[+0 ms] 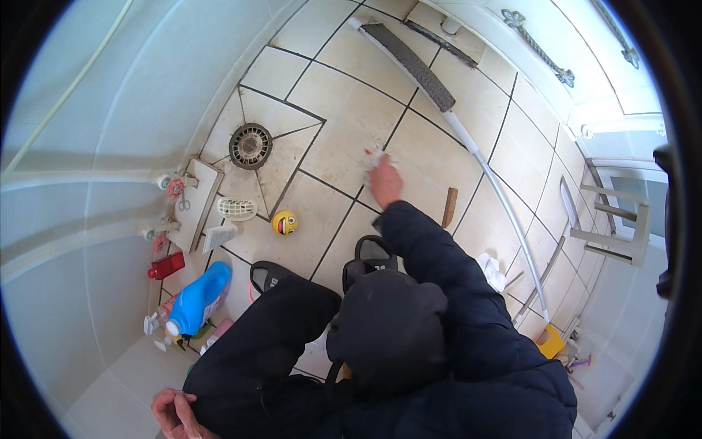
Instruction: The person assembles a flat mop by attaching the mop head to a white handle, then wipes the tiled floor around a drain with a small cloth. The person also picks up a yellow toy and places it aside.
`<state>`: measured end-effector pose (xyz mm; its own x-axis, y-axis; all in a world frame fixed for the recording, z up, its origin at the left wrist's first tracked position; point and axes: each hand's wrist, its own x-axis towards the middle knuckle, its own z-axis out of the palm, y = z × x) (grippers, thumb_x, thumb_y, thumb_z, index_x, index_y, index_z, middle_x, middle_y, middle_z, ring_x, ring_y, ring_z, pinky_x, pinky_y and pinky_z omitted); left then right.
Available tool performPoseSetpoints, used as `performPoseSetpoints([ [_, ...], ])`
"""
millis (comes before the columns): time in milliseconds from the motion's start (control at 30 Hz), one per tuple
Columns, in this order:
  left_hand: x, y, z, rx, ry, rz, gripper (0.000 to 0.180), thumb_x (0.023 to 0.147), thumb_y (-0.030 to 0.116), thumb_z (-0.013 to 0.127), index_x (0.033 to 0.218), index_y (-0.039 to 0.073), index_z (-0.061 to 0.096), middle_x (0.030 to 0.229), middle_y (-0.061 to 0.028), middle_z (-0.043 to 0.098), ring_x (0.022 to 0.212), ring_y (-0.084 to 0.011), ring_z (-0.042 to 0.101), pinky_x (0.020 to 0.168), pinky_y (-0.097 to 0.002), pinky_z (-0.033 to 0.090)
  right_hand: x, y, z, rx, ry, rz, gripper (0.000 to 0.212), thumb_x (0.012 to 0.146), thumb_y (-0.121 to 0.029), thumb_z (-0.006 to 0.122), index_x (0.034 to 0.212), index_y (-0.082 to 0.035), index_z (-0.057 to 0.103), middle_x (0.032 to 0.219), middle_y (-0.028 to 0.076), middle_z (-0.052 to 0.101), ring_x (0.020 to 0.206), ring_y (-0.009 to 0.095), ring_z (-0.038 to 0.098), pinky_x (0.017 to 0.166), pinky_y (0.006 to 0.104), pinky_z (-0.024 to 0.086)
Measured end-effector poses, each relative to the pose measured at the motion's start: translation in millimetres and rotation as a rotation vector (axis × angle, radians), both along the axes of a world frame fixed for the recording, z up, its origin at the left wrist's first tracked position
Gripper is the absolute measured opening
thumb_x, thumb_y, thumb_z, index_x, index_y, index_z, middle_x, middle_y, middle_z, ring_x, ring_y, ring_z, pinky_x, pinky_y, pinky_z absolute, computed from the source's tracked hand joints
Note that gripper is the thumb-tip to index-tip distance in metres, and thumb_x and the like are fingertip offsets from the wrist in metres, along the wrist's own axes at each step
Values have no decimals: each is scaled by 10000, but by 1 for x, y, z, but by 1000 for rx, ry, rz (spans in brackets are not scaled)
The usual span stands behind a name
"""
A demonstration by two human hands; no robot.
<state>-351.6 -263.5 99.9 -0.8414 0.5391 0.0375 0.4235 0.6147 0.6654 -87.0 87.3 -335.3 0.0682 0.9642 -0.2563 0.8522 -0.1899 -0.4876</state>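
Stained cream floor tiles (351,102) with dark joints surround the round drain (251,145); a pale wall (66,139) rises left of it, and a long-poled grey duster (414,67) lies to its upper right. Right of the drain, the right hand (385,183) meets a blurred whitish wad (374,156); I cannot tell whether its fingers clamp it. Well below the drain, the left hand (175,414) is cut off, its fingers' state unclear.

A small, ragged white wad (375,158), blurred — reddish at one edge — lay crumpled on the cream tiled floor (351,95).
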Motion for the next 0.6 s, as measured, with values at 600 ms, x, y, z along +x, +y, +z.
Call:
performPoseSetpoints([
  [600, -22, 32, 3, -171, 144, -280, 213, 1048, 116, 495, 1049, -22, 658, 1059, -142, 606, 820, -240, 636, 766, -355, 530, -23, 54, -7, 202, -183, 270, 262, 959, -195, 564, 1177, -65, 501, 921, 190, 684, 758, 405, 691, 616, 535, 528],
])
